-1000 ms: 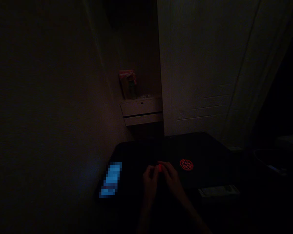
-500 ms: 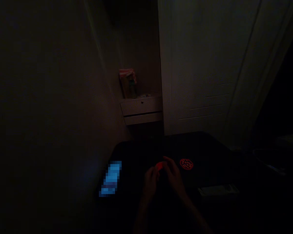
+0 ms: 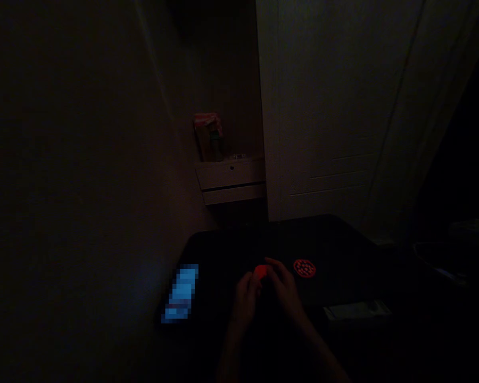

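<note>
A small glowing red piece point(image 3: 261, 272) is held between my two hands over the dark table point(image 3: 239, 244); its exact kind cannot be made out in the dim light. My left hand point(image 3: 244, 295) pinches its left side with closed fingers. From the right, my right hand point(image 3: 282, 282) has its fingers curled on the piece, the index finger reaching along its top edge. To the right of my right hand, a round red disc with a pattern of light marks point(image 3: 304, 268) lies on the table, untouched.
A lit screen, blurred into blocks point(image 3: 181, 292), lies at the table's left. A pale flat box-like item point(image 3: 357, 310) is near the front right. Behind the table are a drawer unit point(image 3: 232, 178), a bag-like packet point(image 3: 208, 135) on it and a pale panelled door point(image 3: 323, 106).
The red piece has turned slightly between my fingers and shows a broader face. Both hands stay in nearly the same place, and the room looks dimmer.
</note>
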Demonstrator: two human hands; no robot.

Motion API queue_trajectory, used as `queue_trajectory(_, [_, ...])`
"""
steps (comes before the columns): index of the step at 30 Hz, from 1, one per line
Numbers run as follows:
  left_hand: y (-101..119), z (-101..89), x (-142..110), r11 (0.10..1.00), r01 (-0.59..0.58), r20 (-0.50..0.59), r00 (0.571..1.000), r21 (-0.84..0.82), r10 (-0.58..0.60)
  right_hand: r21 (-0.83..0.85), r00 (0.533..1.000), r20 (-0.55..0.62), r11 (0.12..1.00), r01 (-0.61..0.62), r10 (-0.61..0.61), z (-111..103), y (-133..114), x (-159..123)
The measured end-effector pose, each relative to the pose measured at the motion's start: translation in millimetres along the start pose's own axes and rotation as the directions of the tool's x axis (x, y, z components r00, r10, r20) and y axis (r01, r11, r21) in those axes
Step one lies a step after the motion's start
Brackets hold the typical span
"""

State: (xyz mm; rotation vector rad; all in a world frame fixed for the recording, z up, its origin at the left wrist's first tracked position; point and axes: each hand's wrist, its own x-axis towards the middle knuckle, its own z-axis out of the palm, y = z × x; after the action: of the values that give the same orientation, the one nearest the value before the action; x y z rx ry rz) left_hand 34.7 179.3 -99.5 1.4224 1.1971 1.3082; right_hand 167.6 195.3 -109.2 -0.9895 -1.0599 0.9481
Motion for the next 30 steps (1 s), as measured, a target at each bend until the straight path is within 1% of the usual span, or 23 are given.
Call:
queue_trajectory(2, [-1.1,0.8,-0.6,1.000,-0.016,0.010,1.000,0.002,0.016,0.034,1.000,0.002,0.999,-0.009,0.009,-1.0,0.7,1.2])
queue_trajectory(7, [1.3,6.6,-4.1,0.999,0.008,0.037,0.999,-0.033,-0.006,0.067,1.000,-0.016,0.998,-0.012,0.013,-2.4,2.2,2.3])
queue_trajectory(10, [1.8,8.5,-4.1,1.000,-0.003,0.055,0.999,-0.007,0.003,0.076,0.999,-0.031,0.997,-0.020,0.023,-2.0,1.2,1.9])
queue_trajectory(12, [1.6,8.8,-3.5,1.000,-0.005,0.067,0.998,0.009,0.004,0.079,0.999,-0.012,0.996,-0.041,0.042,-1.4,-1.6,1.5])
queue_trajectory(16, [2.1,8.9,-4.0,0.999,0.035,0.048,0.998,-0.016,-0.034,0.064,0.997,0.043,0.996,-0.065,0.062,-0.2,-8.8,0.6])
queue_trajectory(18, [2.3,9.0,-4.9,0.997,0.071,0.015,0.997,-0.032,-0.071,0.084,0.996,0.057,0.993,-0.080,0.075,0.3,-9.1,0.5])
queue_trajectory(20, [1.9,9.1,-5.1,0.992,0.116,-0.020,0.993,-0.048,-0.118,0.124,0.994,0.050,0.987,-0.104,0.098,0.4,-5.8,1.2])
queue_trajectory(22, [0.9,9.3,-4.2,0.987,0.139,-0.028,0.989,-0.083,-0.142,0.159,0.994,0.032,0.981,-0.113,0.109,0.0,-0.5,2.6])
queue_trajectory(25, [-0.1,10.3,-2.1,0.988,0.111,-0.004,0.994,-0.109,-0.112,0.170,0.995,0.037,0.981,-0.098,0.093,-1.6,6.3,4.6])
queue_trajectory(30, [0.5,12.5,-1.2,0.999,0.001,-0.040,0.999,0.046,0.001,0.206,0.993,0.077,0.973,-0.107,0.093,-3.4,8.3,4.6])
